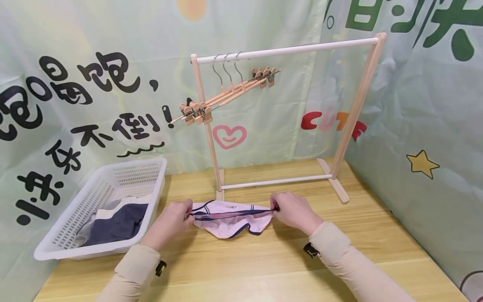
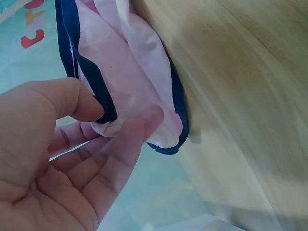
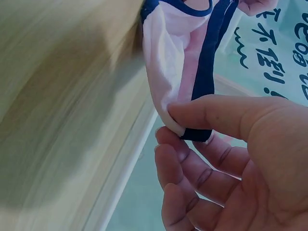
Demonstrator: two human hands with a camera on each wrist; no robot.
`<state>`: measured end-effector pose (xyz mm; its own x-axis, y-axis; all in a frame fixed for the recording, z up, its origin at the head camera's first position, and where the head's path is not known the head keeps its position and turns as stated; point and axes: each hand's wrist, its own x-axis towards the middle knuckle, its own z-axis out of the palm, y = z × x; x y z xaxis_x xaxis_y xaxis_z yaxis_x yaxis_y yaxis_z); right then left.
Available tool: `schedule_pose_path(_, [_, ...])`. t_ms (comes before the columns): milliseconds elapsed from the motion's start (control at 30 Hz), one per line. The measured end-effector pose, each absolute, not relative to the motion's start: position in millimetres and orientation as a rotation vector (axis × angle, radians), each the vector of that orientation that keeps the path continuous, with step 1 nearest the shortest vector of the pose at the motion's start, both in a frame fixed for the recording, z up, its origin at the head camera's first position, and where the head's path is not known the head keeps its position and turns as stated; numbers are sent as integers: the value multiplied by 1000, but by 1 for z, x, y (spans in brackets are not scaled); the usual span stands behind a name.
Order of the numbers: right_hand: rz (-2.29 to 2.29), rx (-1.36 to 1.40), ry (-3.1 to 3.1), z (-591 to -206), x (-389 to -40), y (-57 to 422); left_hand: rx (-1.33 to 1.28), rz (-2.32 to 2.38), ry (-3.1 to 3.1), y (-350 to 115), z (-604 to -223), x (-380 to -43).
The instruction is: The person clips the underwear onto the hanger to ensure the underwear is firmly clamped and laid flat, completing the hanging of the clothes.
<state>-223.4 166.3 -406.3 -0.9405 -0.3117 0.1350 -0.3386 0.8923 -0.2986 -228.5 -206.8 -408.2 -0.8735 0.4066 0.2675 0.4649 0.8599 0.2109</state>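
Pink underpants [image 1: 220,226] with navy trim are stretched sideways just above the tabletop, in the middle of the head view. At one end of the waistband, my left hand [image 1: 171,223] pinches the navy edge between thumb and forefinger. My right hand [image 1: 295,212] pinches the opposite end. The left wrist view has the pink cloth [image 2: 130,62] hanging from the left fingers, its navy waistband turned toward the thumb. From the right wrist, the thumb [image 3: 207,113] presses the waistband corner against the fingers. The lower leg edges hang loose near the table.
On the left stands a white plastic basket [image 1: 160,180] with navy, cream and grey clothes [image 1: 117,222] in it. Behind the hands is a wooden clothes rack [image 1: 356,113]; three clip hangers [image 1: 234,92] hang toward its left end. A printed cloth backdrop [image 1: 411,96] encloses the wooden table [image 1: 234,268].
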Motion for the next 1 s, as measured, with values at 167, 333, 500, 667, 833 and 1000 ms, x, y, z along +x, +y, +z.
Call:
schedule_pose_path(167, [506,529,-2950,-398,-217,166,-659,-423,-2787,-208,-405,-231])
schedule_pose_path(333, [552,567,-2923,-388,-209,165,-629,-414,-2752,-209,-403,-234])
schedule_pose_path(500, [576,588,-2893,-381,-204,166,-655,-410,-2685,-207,-400,-237])
schedule_pose_path(667, [597,576,-2875,-377,-204,169,-634,-411,-2674,-204,-394,-239])
schedule_pose_path(833, [604,572,-2866,-374,-204,172,-597,-443,-2676,-203,-391,-241])
schedule_pose_path(1000, [609,569,-2870,-371,-204,175,-569,-474,-2646,-203,-389,-243])
